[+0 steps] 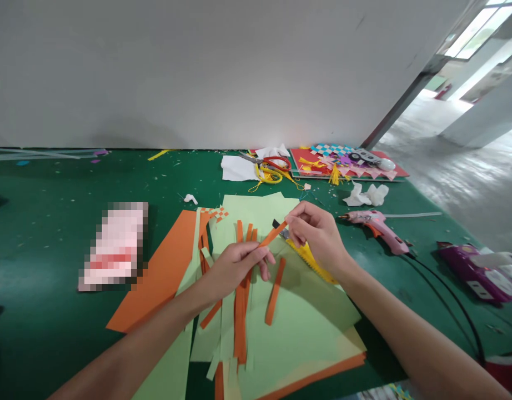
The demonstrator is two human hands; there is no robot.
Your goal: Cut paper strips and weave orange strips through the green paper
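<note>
An orange paper strip (274, 234) is stretched between my two hands above a stack of light green paper (310, 322). The fingers of my left hand (241, 266) pinch its lower end. At the upper end, my right hand (316, 230) grips it between thumb and forefinger. Below my left hand lie several loose orange strips (240, 316) and pale green strips. One short orange strip (276, 291) rests apart on the green paper. A yellow utility knife (308, 256) lies beneath my right hand, partly hidden by it.
Orange sheets (156, 278) spread to the left, near a pixelated pink object (116, 247). A pink glue gun (381, 225) with a black cord and a purple power strip (481, 272) are on the right. Scissors (276, 163) and a red board (301, 161) with paper crafts sit by the wall.
</note>
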